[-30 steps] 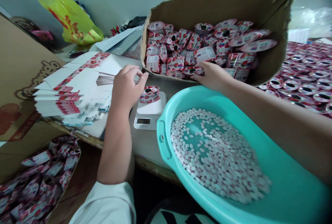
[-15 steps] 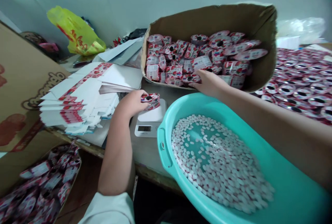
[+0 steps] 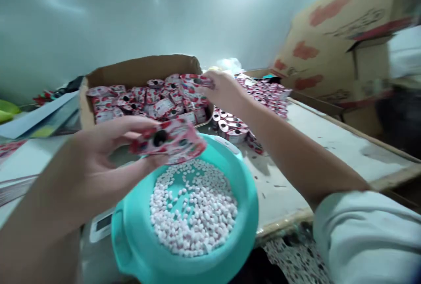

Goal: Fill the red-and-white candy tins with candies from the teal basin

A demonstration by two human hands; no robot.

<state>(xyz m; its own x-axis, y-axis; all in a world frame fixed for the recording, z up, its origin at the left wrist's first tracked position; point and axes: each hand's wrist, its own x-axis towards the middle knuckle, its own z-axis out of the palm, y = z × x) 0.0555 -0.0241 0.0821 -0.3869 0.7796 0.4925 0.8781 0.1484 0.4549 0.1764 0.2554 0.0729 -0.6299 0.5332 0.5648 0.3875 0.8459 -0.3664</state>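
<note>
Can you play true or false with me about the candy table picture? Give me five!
1. The left hand holds a red and white packet above the teal basin. True.
2. The basin is full of green marbles. False: it holds small white and pink candies.
3. The right hand holds another packet up by the cardboard box. True.
4. The cardboard box is empty. False: it is piled with red and white packets.
5. More packets lie on the table to the right of the box. True.
</note>
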